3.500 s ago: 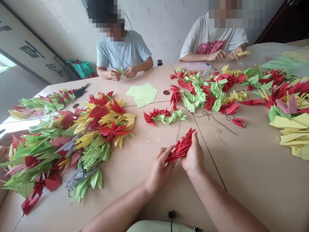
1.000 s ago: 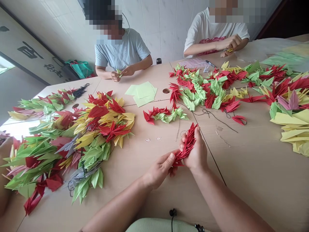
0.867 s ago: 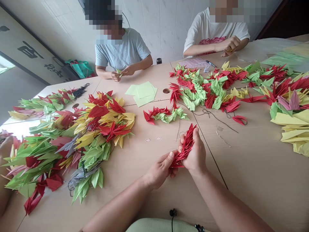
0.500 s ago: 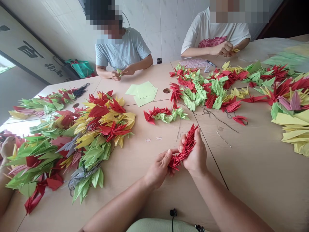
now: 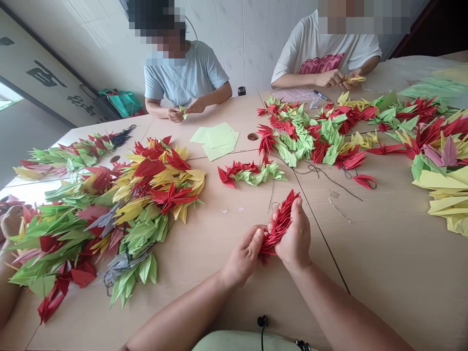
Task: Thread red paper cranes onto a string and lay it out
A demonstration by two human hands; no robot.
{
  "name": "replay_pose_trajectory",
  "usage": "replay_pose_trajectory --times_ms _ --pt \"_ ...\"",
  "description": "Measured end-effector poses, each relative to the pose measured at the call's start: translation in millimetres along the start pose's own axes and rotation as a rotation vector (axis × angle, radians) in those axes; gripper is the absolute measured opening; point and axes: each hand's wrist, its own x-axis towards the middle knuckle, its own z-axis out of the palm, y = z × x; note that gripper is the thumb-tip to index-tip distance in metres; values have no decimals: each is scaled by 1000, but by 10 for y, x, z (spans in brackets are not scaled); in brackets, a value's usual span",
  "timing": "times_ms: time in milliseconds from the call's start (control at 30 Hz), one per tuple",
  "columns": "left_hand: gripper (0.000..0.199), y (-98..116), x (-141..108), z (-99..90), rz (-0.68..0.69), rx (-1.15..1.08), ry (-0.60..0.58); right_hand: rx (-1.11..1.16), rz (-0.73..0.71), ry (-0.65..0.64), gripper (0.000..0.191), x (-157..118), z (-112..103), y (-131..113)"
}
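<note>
A bundle of red folded paper cranes, packed tightly together, is held between my hands above the table. My left hand grips its lower left end with thumb on top. My right hand is wrapped round its right side, the fingers partly hidden behind the paper. Just beyond lies a short strand of red and green cranes. A dark thread runs down from that strand towards the bundle; where it ends I cannot make out.
Large heaps of coloured paper cranes lie at left and right. Green paper squares rest near the middle. A thin needle-like piece lies right of my hands. Two co-workers sit opposite; another person's hand shows at left.
My hands have drawn slightly closer together round the red bundle, with the left shifting a little right. Opposite, the co-worker in white has lowered the hands, showing more yellow paper.
</note>
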Motion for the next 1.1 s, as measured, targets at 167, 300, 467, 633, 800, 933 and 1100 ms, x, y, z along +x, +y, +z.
replay_pose_trajectory --times_ms 167,300,467,633,800,933,1100 --pt "48 4 16 -3 1 -44 53 67 60 -10 46 7 29 -42" --pt "50 -13 15 0 -9 -84 60 141 148 15 46 50 34 -68" --pt "46 -35 11 -10 8 -72 32 131 202 12 47 66 18 -5" --pt "52 -3 -11 -21 -4 -23 22 106 198 -11 46 56 -3 45" --pt "56 51 -14 -52 6 -119 -119 39 184 66 47 60 -13 61" --pt "67 83 19 -64 -55 -173 -183 9 193 122 46 70 -17 78" --pt "42 103 36 -92 -46 -66 -130 -127 179 67 49 70 -10 50"
